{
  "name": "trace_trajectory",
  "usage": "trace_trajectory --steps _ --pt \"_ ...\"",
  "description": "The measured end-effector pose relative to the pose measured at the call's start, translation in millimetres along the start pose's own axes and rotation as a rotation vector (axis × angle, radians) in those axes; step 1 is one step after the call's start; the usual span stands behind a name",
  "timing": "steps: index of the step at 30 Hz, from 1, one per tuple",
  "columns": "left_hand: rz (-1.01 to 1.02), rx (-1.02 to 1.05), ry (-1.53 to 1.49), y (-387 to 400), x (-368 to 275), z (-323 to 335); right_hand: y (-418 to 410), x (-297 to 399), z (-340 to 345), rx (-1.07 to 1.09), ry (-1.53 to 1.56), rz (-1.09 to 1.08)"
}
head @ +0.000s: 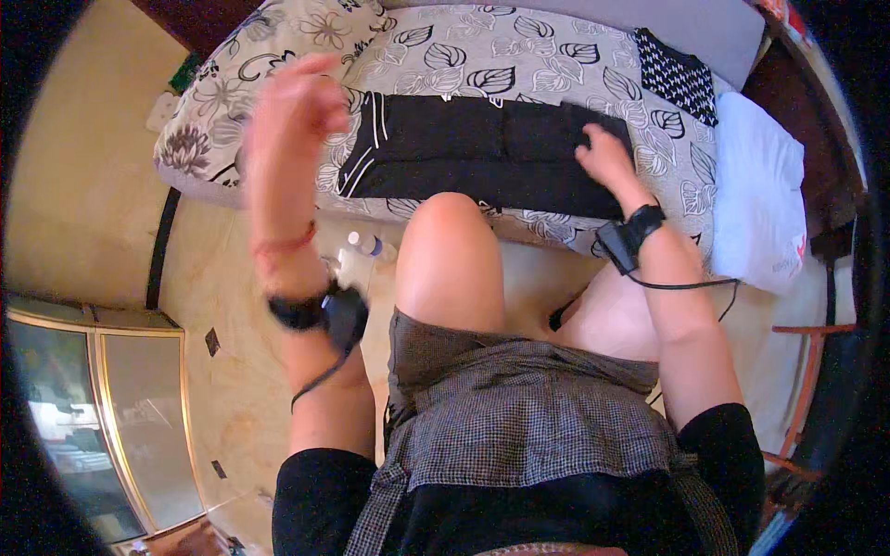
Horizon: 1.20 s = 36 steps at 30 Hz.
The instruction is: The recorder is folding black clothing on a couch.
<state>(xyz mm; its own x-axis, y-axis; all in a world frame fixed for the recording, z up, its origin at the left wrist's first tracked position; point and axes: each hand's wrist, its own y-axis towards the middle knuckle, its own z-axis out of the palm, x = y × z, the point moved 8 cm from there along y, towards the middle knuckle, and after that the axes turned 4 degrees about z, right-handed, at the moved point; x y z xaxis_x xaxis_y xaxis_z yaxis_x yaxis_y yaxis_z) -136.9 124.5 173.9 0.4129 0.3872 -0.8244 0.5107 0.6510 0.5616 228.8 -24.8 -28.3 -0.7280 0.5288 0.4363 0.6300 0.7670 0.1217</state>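
A black garment [480, 153] with white stripes at its left end lies flat in a long folded strip on a leaf-patterned bed cover [549, 42]. My right hand [606, 158] is over the garment's right end with its fingers bent; whether they pinch the cloth is not clear. Raised beyond the striped end, my left hand [302, 101] is blurred by motion. No object shows in it, and how far its fingers are apart cannot be made out. Each forearm wears a black strap with a small cabled device.
At the right end of the bed lie a black-and-white patterned folded cloth [678, 75] and a white plastic bag [758, 187]. A floral pillow or cushion [215, 111] is at the left. On the floor stands a white-capped bottle [365, 243]. A glass-fronted cabinet [139, 417] is at lower left.
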Motion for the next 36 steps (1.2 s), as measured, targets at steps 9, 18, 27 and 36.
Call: trace_trajectory --steps 9,18,27,36 --pt "-0.549 -0.13 1.468 -53.4 225.4 -124.8 -4.9 13.9 20.3 0.062 -0.006 0.03" --pt "-0.854 -0.209 1.237 -49.9 236.7 -143.2 -10.3 27.5 40.4 0.151 -0.098 0.028" --pt "-0.511 0.08 0.962 -27.3 288.0 -136.5 -3.7 -0.8 4.9 0.187 0.634 0.175" --pt "-0.216 0.329 1.186 58.5 205.8 -6.6 9.9 -77.0 -39.5 -0.06 0.812 0.287"
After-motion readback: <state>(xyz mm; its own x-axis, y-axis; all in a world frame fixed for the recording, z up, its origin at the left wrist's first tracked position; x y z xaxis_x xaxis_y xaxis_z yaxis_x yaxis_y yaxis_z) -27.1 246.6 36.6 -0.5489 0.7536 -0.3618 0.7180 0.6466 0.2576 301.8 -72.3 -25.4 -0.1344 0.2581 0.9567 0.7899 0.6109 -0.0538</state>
